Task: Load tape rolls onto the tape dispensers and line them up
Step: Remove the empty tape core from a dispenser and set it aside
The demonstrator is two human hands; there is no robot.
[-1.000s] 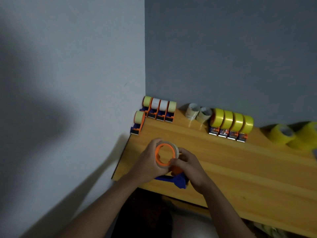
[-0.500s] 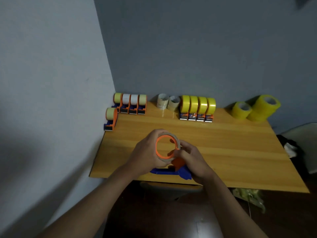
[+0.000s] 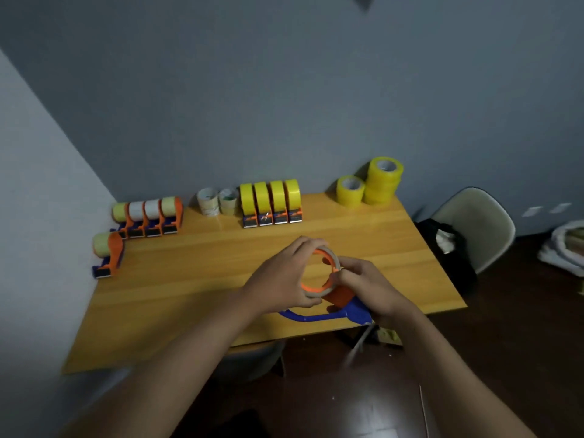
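A: What stood on the table (image 3: 196, 298)?

B: A chair (image 3: 477, 222) was beside its right end. Along the wall: four loaded orange dispensers (image 3: 148, 216) at left, a fifth (image 3: 107, 254) in front of them, two pale rolls (image 3: 218, 200), four yellow dispensers (image 3: 270, 202), and loose yellow rolls (image 3: 369, 184) at the far right corner.

A: And the item being worked?

B: A blue-and-orange dispenser (image 3: 341, 308) was held near the table's front edge. The tape roll (image 3: 322, 270), thin with an orange core, sat on it.

A: Hands?

B: The left hand (image 3: 281, 279) curled round the roll's left rim. The right hand (image 3: 369, 286) pinched the roll's right edge, fingers bunched together.
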